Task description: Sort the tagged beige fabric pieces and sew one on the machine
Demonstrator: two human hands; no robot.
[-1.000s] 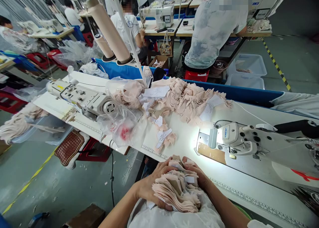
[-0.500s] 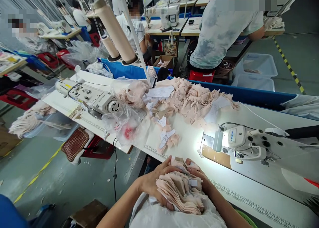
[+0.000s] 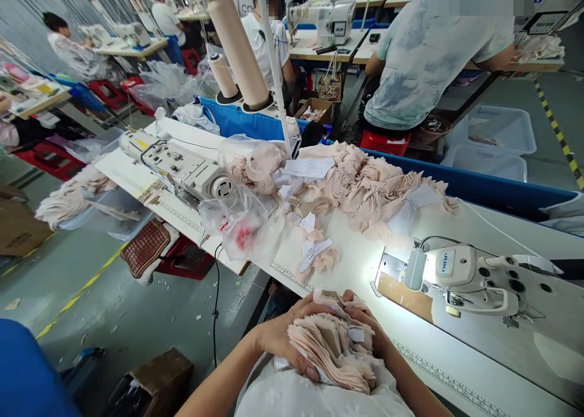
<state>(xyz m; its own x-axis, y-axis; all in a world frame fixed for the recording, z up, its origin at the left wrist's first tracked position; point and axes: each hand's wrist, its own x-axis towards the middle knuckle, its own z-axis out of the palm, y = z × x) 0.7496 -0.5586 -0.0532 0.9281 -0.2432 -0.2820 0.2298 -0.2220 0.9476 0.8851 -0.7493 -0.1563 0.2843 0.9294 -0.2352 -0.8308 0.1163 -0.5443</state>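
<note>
A thick bundle of pale pink fabric pieces [image 3: 331, 350] rests on the white cloth [image 3: 319, 402] over my lap. My left hand [image 3: 288, 338] grips its left side, thumb low across the layers and fingers over the top. On the far right side, my right hand [image 3: 365, 320] is closed around the bundle, its fingers partly hidden. Small white labels show among the layers. Just beyond the hands lie loose pink pieces with a printed paper tag [image 3: 314, 253] on the white table [image 3: 351, 259].
A lit sewing machine [image 3: 456, 271] stands at right, another [image 3: 177, 165] at left. Behind lies a heap of pink fabric [image 3: 365, 183]. Tall thread cones [image 3: 239, 46] rise beside a pole. A clear plastic bag [image 3: 241, 222] lies near the table's edge. Co-workers sit beyond.
The whole scene has shifted slightly to the right as the head view turned left. Both hands keep their hold on the fabric bundle, almost unmoved.
</note>
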